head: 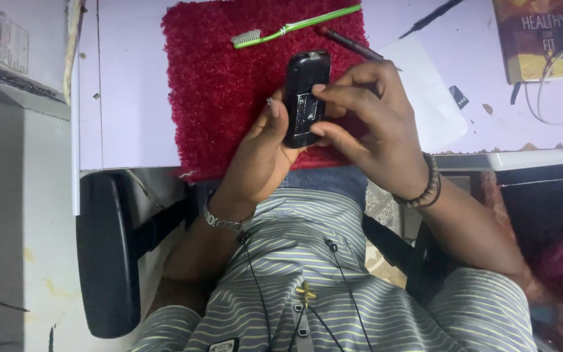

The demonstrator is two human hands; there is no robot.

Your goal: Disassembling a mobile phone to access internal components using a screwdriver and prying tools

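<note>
Evidently the left hand (265,146) cradles a small black bar-shaped phone (305,98) above the red shaggy mat (216,78) (back open), its grip closed round it, while the right hand (373,124) pinches at the back, apparently working something loose; steady fingertip pressure seems needed.

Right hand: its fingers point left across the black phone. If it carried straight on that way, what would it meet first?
The right hand already has fingertips on the black phone. Beyond that, probably the left hand's thumb, then the red mat; depth is unclear.
</note>
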